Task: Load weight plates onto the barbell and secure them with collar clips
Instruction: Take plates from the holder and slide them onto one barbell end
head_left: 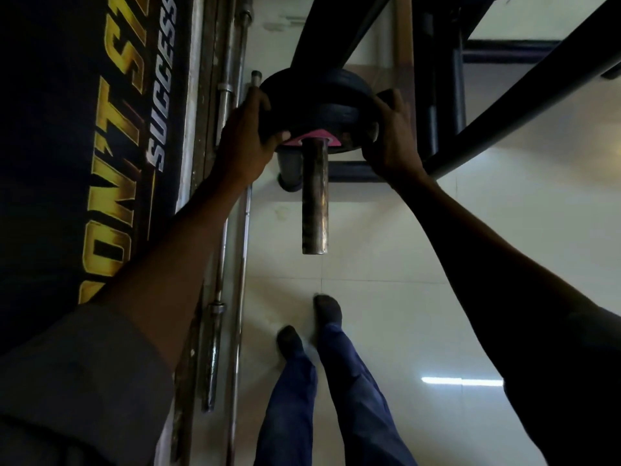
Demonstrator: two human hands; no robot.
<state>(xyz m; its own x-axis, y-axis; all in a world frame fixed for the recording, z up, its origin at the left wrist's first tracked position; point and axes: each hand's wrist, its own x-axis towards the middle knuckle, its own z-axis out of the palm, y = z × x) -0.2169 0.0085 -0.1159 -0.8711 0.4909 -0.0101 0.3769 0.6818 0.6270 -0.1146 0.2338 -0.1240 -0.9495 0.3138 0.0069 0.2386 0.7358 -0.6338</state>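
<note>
Black plate (319, 105) in both hands' grip

i see my left hand (247, 136) and right hand (391, 139) bare, forearms uncovered. a grey sleeve (84, 381) sits pushed up on the left arm, a dark sleeve (578, 381) on the right. blue trousers (336, 398) and dark socks (327, 309) show below.

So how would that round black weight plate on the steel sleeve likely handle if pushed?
The round black weight plate is probably heavy: both the left hand and right hand grip its rim. It should slide stiffly along the steel sleeve.
</note>
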